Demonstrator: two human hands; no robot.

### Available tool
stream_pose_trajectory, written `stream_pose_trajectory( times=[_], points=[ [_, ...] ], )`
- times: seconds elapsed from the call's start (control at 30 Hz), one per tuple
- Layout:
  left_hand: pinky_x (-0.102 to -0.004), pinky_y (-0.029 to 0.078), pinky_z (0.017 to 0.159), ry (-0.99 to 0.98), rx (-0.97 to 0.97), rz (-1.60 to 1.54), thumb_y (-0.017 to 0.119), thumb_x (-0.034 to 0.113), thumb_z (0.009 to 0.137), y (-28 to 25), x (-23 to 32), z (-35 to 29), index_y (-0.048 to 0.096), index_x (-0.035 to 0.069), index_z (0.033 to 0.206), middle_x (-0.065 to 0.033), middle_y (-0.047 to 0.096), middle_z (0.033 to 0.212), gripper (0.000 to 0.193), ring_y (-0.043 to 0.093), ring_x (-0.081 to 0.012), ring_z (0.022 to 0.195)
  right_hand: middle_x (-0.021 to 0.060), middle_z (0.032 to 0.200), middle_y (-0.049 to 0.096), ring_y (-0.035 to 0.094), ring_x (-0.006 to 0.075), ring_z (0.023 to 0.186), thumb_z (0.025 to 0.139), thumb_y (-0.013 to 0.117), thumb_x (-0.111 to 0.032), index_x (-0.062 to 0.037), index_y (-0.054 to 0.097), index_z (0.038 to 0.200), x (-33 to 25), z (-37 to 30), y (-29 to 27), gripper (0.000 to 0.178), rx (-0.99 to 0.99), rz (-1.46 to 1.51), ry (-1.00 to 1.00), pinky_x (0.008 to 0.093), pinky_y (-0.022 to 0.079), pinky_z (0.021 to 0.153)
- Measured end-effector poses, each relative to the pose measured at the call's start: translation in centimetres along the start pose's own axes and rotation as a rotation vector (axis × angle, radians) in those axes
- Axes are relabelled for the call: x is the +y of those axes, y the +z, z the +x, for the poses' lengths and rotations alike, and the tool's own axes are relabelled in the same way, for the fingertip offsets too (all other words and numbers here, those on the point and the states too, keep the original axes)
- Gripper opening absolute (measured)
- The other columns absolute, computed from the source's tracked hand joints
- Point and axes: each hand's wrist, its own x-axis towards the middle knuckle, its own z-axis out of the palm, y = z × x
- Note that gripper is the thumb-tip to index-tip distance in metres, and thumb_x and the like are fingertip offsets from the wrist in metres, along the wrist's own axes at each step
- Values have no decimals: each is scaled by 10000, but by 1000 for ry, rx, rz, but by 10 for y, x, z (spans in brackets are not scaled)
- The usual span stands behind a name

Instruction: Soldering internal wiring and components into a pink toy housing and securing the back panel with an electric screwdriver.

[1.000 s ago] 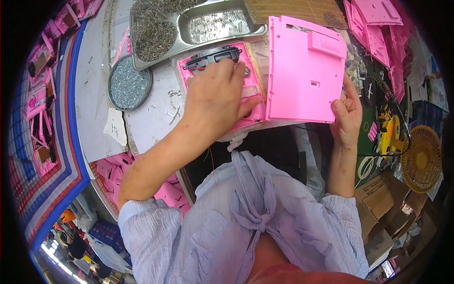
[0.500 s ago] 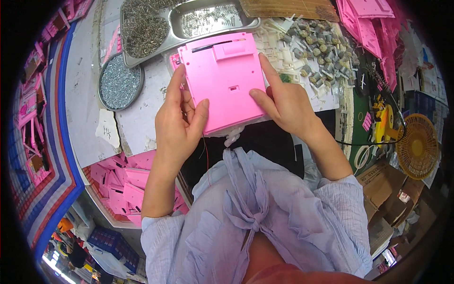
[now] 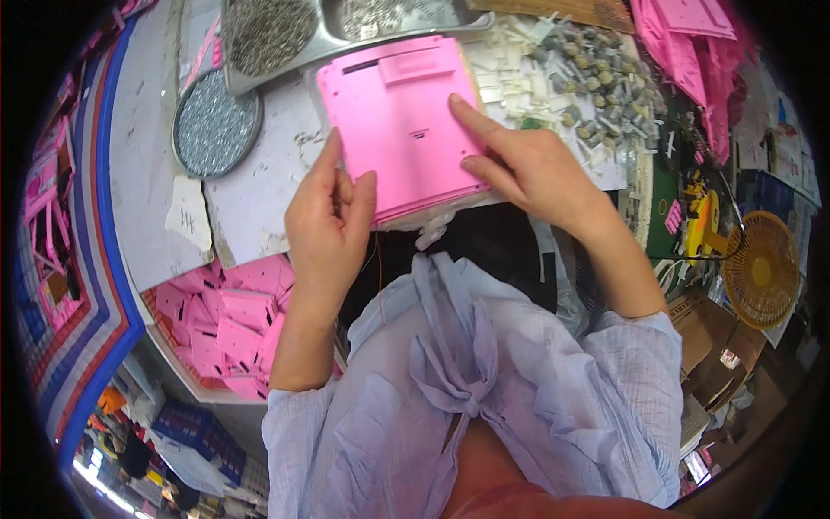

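A flat pink plastic casing (image 3: 399, 173) lies at the near edge of the worktable, with a long slot, a raised block and a small cutout on its upper face. Its near edge shows more than one layer. My left hand (image 3: 333, 212) grips the left side, thumb at the near left corner; its lower fingers are partly hidden. On the right, my right hand (image 3: 540, 173) holds the edge, index finger and thumb resting on the face and the other fingers curled out of sight. Crumpled clear plastic (image 3: 439, 227) pokes out below the casing's near edge.
A metal tray (image 3: 311, 54) of springs and a round dish (image 3: 216, 125) of small screws stand beyond and left. White pieces and small motor-like parts (image 3: 596, 82) are heaped at right. A bin of pink panels (image 3: 229, 324) sits lower left; a yellow fan (image 3: 761, 270) is far right.
The casing sits slightly higher in view, and the pink part that stuck out at its left edge no longer shows. My right index finger has shifted from the side onto the face.
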Motion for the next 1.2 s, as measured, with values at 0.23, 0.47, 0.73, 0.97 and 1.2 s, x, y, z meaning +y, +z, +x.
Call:
stream_pose_trajectory(
  times=[0.23, 0.47, 0.73, 0.97, 1.2],
  points=[
    [-227, 387, 597, -90, -61, -33, 730, 129, 937, -9, -7, -11, 615, 19, 1412, -15, 434, 645, 501, 440, -93, 599, 156, 576, 613, 645, 374, 545, 1016, 593, -362, -157, 459, 1527, -22, 10, -17, 567, -180, -385, 25, 484, 514, 539],
    [-289, 481, 733, 158, 169, 334, 725, 140, 927, -87, -41, 53, 763, 24, 1055, -44, 650, 848, 177, 588, -151, 777, 157, 640, 665, 686, 370, 614, 972, 633, -343, -65, 576, 1366, -32, 26, -35, 485, -252, -538, -56, 485, 545, 590],
    [-487, 470, 870, 60, 184, 805, 743, 225, 860, -125, -77, 83, 768, 110, 864, -87, 695, 934, 117, 640, -320, 979, 145, 842, 721, 694, 341, 846, 807, 732, -201, -31, 730, 904, -63, 109, -57, 196, -419, -635, -327, 451, 561, 730],
    [-487, 430, 827, 197, 334, 770, 712, 235, 901, -112, -91, 87, 722, 85, 885, -95, 662, 928, 151, 625, -312, 956, 126, 1019, 695, 576, 298, 1112, 853, 633, -193, -47, 779, 880, -96, 247, 87, 208, 140, -545, -738, 519, 457, 1042],
    [-500, 416, 842, 178, 397, 845, 634, 248, 962, -116, -95, 82, 706, 84, 961, -94, 647, 957, 180, 616, -314, 974, 113, 1006, 699, 573, 311, 1136, 857, 614, -213, -59, 789, 866, -107, 276, 100, 234, 0, -629, -686, 565, 440, 1031]
  ],
)
